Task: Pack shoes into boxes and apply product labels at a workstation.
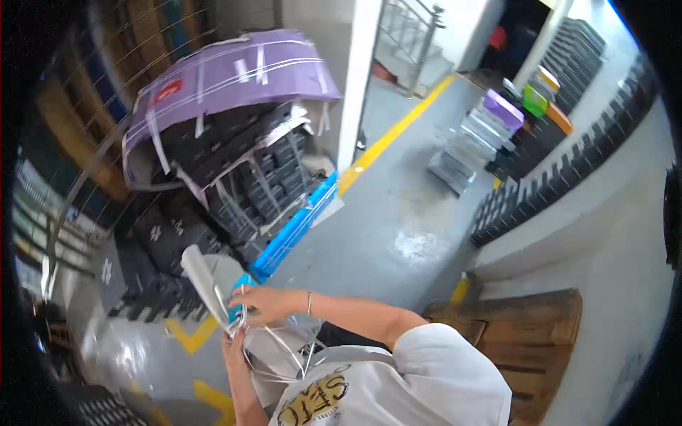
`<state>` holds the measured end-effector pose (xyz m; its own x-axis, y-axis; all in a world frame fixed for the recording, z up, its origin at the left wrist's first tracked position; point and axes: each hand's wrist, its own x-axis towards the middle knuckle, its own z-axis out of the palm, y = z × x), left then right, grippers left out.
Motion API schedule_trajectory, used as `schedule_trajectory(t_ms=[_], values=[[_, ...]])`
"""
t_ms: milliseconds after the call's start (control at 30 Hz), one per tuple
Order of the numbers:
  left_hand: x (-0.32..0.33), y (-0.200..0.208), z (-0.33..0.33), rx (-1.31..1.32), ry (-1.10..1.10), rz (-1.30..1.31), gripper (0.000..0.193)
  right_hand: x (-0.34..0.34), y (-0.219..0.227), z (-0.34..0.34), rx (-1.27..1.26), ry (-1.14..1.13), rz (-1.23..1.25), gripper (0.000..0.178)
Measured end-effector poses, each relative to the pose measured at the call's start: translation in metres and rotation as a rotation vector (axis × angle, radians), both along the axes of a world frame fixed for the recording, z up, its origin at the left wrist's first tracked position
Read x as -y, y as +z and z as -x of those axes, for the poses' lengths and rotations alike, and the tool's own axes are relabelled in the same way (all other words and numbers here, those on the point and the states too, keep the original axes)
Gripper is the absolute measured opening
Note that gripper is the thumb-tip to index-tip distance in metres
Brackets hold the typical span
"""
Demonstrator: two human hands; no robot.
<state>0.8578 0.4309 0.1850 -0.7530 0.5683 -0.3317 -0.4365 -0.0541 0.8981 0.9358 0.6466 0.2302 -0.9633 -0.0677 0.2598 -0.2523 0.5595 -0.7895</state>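
"Low in the head view, what reaches your screen?"

"I see a white T-shirt (455, 369), its lower part cut off by the rim. Just beyond it, the left hand (233, 348) closes on a tangle of white straps (280, 346), which trails back against the shirt. The right hand (259, 305), a bracelet (310, 303) at its wrist, bends its fingers over the straps; blur keeps me from telling whether they grip."

"And beside them?"

"A pale roll (202, 280) slants up and left from the hands, its lower end hidden among fingers and straps. A short blue piece (238, 305) shows behind the right hand, too covered for me to name. A brown wooden pallet (526, 348) lies at right."

"Containers?"

"Ahead and left, I make out stacked dark crates (266, 181) under a purple cover (249, 71) that hides the top rows; I cannot see inside. A long blue strip (295, 231) borders the stack. Farther right stand a grey stack (472, 149), a purple bin (503, 110) and a green bin (534, 101), contents unclear to me."

"Farthest off?"

"A staircase (408, 50), partly hidden by a wall edge, and a dark doorway (518, 35) holding a red shape (497, 39) I cannot identify."
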Motion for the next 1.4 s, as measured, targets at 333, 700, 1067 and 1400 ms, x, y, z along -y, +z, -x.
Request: schedule_trajectory(t_ms=[333,700,1067,1400], values=[[-0.017,-0.050,0.086,0.248,-0.040,-0.062,0.040,-0.080,-0.031,-0.044,0.186,-0.607,0.269,0.042],[0.009,-0.088,0.095,0.587,0.122,-0.110,0.045,-0.132,-0.068,-0.008,0.392,-0.508,0.817,0.038],[-0.028,-0.128,0.010,0.534,0.689,-0.179,0.048,-0.357,-0.061,0.076,0.126,-0.636,1.026,0.007],[-0.103,-0.146,-0.096,0.849,0.963,-0.265,0.043,-0.560,-0.061,0.126,0.127,-0.608,1.415,0.012]])
